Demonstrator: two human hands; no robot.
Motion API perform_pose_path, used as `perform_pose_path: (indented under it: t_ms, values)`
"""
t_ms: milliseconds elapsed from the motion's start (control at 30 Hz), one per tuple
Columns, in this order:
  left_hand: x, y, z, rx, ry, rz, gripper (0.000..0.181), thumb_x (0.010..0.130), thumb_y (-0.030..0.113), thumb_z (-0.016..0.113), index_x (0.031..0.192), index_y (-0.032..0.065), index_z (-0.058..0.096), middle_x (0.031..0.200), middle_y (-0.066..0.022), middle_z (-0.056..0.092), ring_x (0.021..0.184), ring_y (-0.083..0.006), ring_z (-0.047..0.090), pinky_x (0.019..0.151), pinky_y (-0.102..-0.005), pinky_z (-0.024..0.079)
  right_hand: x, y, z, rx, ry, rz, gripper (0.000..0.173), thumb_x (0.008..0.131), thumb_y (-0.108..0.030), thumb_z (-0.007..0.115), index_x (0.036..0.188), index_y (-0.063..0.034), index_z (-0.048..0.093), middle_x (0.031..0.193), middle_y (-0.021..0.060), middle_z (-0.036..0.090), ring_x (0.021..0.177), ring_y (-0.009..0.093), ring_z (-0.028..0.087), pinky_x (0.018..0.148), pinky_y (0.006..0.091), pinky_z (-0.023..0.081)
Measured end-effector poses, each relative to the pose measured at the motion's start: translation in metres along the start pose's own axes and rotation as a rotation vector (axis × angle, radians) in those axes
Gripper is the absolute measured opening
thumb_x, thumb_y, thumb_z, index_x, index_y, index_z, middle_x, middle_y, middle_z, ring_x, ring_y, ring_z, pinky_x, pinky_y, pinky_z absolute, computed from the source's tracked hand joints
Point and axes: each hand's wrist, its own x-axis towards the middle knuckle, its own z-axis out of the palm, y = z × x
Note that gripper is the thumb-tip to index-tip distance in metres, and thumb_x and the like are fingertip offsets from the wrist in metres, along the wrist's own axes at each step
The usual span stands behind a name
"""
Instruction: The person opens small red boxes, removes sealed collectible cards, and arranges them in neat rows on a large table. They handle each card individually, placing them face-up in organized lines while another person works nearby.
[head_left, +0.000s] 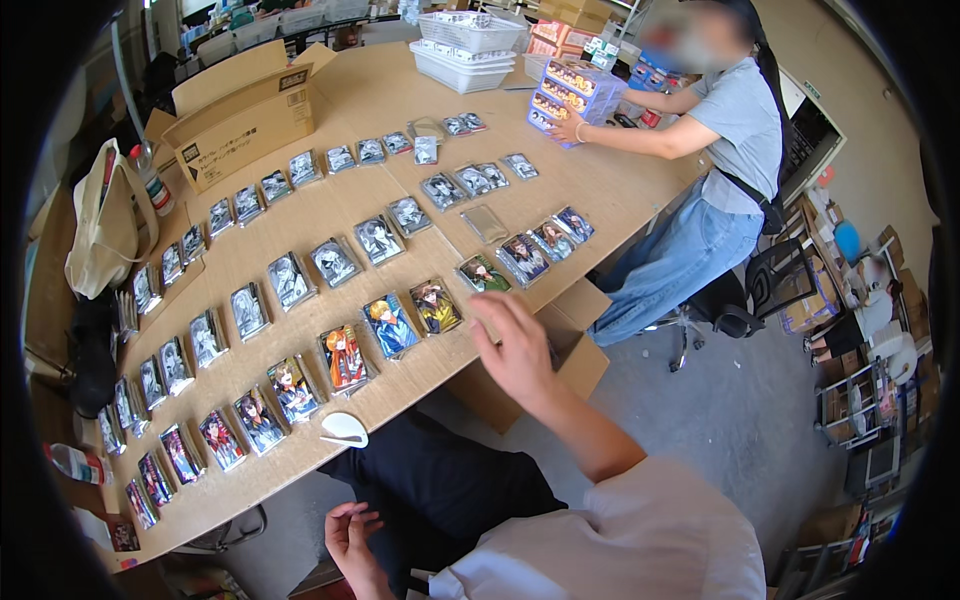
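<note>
Stacks of wrapped illustrated cards lie in long rows on a wooden table (420, 371). My right hand (514, 349) is raised at the table's near edge with its fingers apart and nothing visible in it, close to a stack with a figure in yellow and black (436, 307) and a stack with a green-clad figure (484, 274). My left hand (351, 536) hangs low, off the table, with its fingers bent and no object seen in it. On the near edge lies a white plastic cutter-like tool (346, 430). Farther rows hold grey-toned card stacks (292, 280).
An open cardboard box (244, 120) stands at the far left, by a cloth bag (109, 225) and a plastic bottle (152, 184). A co-worker (742, 135) holds stacked purple boxes (574, 94) near white baskets (465, 56). Another cardboard box (577, 367) is below the table edge.
</note>
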Motion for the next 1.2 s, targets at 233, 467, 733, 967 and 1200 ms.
perform_pose_path:
  t_ms: [233, 467, 733, 967, 1200]
  values:
    - [-0.017, 0.059, 0.024, 0.018, 0.079, -0.012, 0.013, 0.107, 0.012, 0.067, 0.114, 0.0018, 0.070, 0.104, -0.0085, 0.075, 0.091, -0.0170, 0.071, 0.083, -0.0315, 0.060, -0.040, -0.045, 0.035, 0.245, 0.088, 0.124, 0.019, 0.091, 0.008, 0.070, 0.109, 0.0008, 0.070, 0.105, 0.0157, 0.073, 0.093, 0.034, 0.073, 0.081, 0.0402, 0.059]
    - [-0.008, 0.023, -0.023, 0.256, 0.222, 0.346, 0.011, 0.110, 0.007, 0.056, 0.111, -0.0003, 0.065, 0.081, -0.0083, 0.066, 0.070, -0.0124, 0.061, 0.065, -0.0271, 0.052, -0.081, -0.079, 0.059, 0.471, -0.057, -0.085, 0.018, 0.091, 0.007, 0.072, 0.108, 0.0004, 0.073, 0.089, 0.0135, 0.074, 0.077, 0.027, 0.075, 0.068, 0.0365, 0.060]
    - [-0.007, 0.075, -0.095, 0.386, 0.569, 0.542, 0.005, 0.108, 0.001, 0.061, 0.109, 0.0028, 0.066, 0.067, 0.0082, 0.052, 0.058, 0.0020, 0.038, 0.052, -0.0201, 0.024, -0.149, -0.106, 0.093, 0.489, -0.294, -0.164, 0.020, 0.090, 0.002, 0.075, 0.110, -0.0036, 0.076, 0.072, 0.0094, 0.070, 0.054, 0.023, 0.067, 0.053, 0.0343, 0.054]
    - [-0.020, 0.100, -0.114, 0.755, 0.750, 0.676, 0.008, 0.108, 0.003, 0.063, 0.114, 0.0004, 0.067, 0.070, 0.0058, 0.054, 0.062, 0.0005, 0.039, 0.054, -0.0212, 0.027, -0.141, -0.120, 0.099, 0.527, -0.351, -0.080, 0.019, 0.093, 0.001, 0.075, 0.111, -0.0039, 0.075, 0.074, 0.0092, 0.072, 0.055, 0.023, 0.068, 0.052, 0.0342, 0.052]
    - [0.003, 0.148, -0.129, 1.230, 0.762, 0.963, 0.011, 0.093, 0.003, 0.075, 0.102, 0.0075, 0.072, 0.082, -0.0095, 0.071, 0.066, -0.0294, 0.069, 0.060, -0.0369, 0.055, -0.162, -0.110, 0.100, 0.525, -0.382, -0.020, 0.015, 0.095, 0.001, 0.073, 0.110, 0.0003, 0.074, 0.066, 0.0089, 0.064, 0.049, 0.019, 0.058, 0.049, 0.0337, 0.046]
